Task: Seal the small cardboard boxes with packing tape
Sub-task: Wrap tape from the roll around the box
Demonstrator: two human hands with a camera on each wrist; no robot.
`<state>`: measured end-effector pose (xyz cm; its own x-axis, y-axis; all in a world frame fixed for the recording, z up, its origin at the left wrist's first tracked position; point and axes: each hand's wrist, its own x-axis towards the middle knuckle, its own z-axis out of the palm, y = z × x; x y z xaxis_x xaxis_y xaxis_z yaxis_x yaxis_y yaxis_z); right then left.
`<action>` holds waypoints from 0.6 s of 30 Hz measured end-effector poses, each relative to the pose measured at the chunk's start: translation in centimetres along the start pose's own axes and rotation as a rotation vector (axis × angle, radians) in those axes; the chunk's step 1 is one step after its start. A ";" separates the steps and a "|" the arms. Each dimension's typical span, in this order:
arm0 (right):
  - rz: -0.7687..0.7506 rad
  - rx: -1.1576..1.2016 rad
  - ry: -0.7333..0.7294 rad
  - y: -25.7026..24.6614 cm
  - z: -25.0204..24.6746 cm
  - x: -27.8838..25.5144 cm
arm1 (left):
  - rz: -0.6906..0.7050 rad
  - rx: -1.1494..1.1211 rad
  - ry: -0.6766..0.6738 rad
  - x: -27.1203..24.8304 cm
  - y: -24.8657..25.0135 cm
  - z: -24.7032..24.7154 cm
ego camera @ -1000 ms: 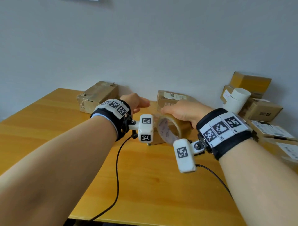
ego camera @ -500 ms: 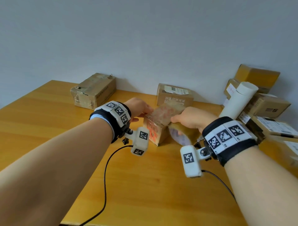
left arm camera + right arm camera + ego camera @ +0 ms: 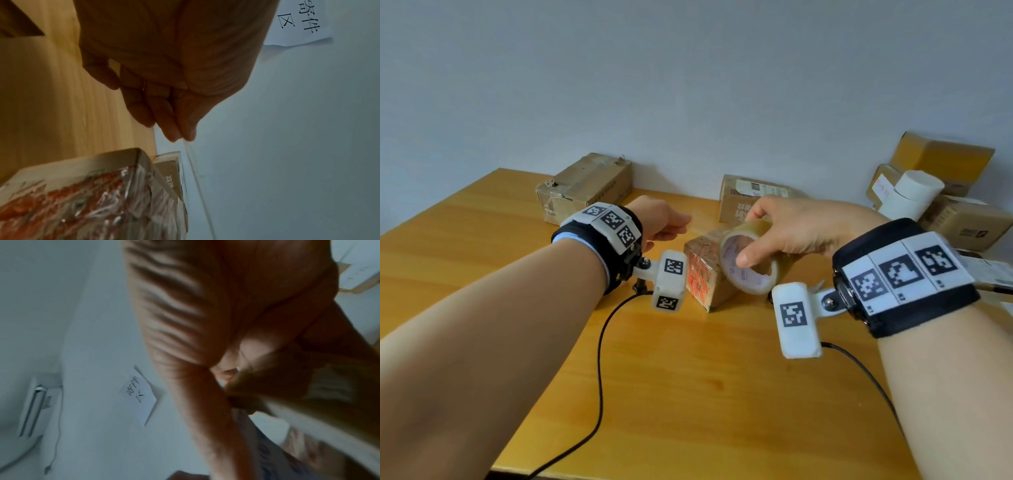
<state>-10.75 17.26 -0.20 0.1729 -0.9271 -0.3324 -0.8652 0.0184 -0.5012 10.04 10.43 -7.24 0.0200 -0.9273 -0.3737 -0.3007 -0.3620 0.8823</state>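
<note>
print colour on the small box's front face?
Orange-red print on brown cardboard, under shiny clear tape. The small box shows it best in the head view.

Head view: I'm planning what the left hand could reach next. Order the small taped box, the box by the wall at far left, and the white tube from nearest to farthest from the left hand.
1. Small taped box, just right of the left hand.
2. Box by the wall, behind and left.
3. White tube, far right among the stacked boxes.

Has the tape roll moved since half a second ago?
Yes. The tape roll, gripped by the right hand, has lifted from low beside the small box to up at its top corner.
</note>
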 end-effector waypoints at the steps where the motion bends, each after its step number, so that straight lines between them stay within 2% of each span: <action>1: -0.010 -0.027 0.035 -0.1 -0.2 -0.2 | 0.004 0.005 0.006 0.0 -0.1 0.0; 8: -0.122 0.032 0.152 -1.1 -0.4 -1.0 | 0.026 0.049 0.046 -0.2 0.6 0.7; 12: -0.095 -0.082 0.118 -1.4 0.4 -1.2 | 0.073 0.067 0.047 0.3 0.2 0.2; 18: -0.041 -0.126 0.069 -1.7 0.9 -1.0 | 0.113 0.089 0.071 0.4 -0.6 0.4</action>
<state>-9.03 18.49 0.20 0.1802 -0.9499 -0.2556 -0.9112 -0.0633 -0.4071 9.85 10.27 -8.02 0.0479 -0.9672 -0.2494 -0.3882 -0.2481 0.8876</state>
